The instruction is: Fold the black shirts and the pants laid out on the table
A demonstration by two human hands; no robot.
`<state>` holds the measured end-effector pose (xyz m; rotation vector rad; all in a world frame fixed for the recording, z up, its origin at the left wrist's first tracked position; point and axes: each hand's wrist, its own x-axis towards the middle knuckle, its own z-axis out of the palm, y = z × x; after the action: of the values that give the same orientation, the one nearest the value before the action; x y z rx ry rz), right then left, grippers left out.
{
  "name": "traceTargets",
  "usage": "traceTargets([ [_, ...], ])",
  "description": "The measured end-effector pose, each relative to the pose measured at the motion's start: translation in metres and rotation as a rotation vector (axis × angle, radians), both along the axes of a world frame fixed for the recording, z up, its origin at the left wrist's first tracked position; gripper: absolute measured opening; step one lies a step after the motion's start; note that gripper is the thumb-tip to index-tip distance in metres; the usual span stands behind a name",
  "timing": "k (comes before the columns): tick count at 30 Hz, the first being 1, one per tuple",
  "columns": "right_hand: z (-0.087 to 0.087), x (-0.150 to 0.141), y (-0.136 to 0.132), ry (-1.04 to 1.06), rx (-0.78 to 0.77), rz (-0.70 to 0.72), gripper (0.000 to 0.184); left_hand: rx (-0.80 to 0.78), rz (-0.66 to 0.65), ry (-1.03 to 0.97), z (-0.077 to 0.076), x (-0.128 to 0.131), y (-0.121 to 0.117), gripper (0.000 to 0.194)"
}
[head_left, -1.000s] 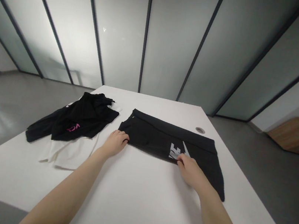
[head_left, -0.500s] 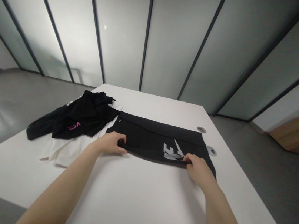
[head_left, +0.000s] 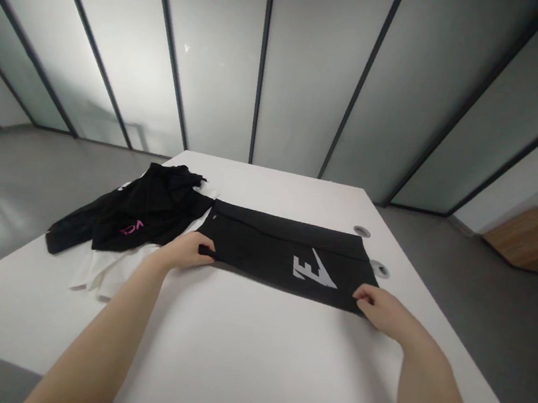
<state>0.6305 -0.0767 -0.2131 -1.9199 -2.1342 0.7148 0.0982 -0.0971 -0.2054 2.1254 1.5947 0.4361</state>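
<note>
A black garment (head_left: 257, 247), folded into a long strip, lies across the white table. Its kind cannot be made out. Light grey lettering and a pointed shape are printed near its right end, and a small pale mark shows near its far left corner. My left hand (head_left: 189, 250) is closed on the near edge at the left corner. Farther right, my right hand (head_left: 386, 313) pinches the same edge close to the right corner. The near edge runs fairly straight between both hands.
Left of the strip, a heap of black clothing (head_left: 147, 203) with pink lettering rests on white fabric (head_left: 125, 267). Two round cable grommets (head_left: 381, 270) are set in the white table (head_left: 265, 362) at the right. Frosted glass panels (head_left: 314, 67) stand behind it.
My right hand has shifted right along the near edge to the corner, and my left hand slightly left. The near edge, bunched before, is now drawn flatter, and the print's lower part is less visible.
</note>
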Motion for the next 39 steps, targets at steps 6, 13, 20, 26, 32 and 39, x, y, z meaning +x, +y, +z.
traceTargets([
  [6, 0.011, 0.009, -0.013, 0.166, -0.277, 0.191, 0.016, -0.498, -0.095, -0.156, 0.003, -0.011, -0.006, 0.028],
  [13, -0.008, 0.02, 0.011, 0.035, 0.155, -0.016, 0.026, -0.005, 0.156, -0.22, 0.003, -0.018, 0.001, 0.034],
  [20, -0.036, 0.033, 0.026, -0.055, 0.2, -0.06, 0.025, 0.284, 0.315, -0.239, -0.024, -0.02, 0.015, 0.034],
  [26, -0.04, 0.027, 0.033, -0.077, 0.205, -0.133, 0.022, 0.321, 0.398, -0.215, -0.034, -0.016, 0.02, 0.029],
  [32, -0.04, 0.022, 0.033, -0.088, 0.195, -0.148, 0.021, 0.264, 0.307, -0.059, -0.028, -0.011, 0.012, 0.042],
  [39, -0.014, 0.014, 0.022, -0.009, 0.251, -0.178, 0.019, 0.165, 0.17, -0.229, -0.004, -0.008, 0.003, 0.03],
])
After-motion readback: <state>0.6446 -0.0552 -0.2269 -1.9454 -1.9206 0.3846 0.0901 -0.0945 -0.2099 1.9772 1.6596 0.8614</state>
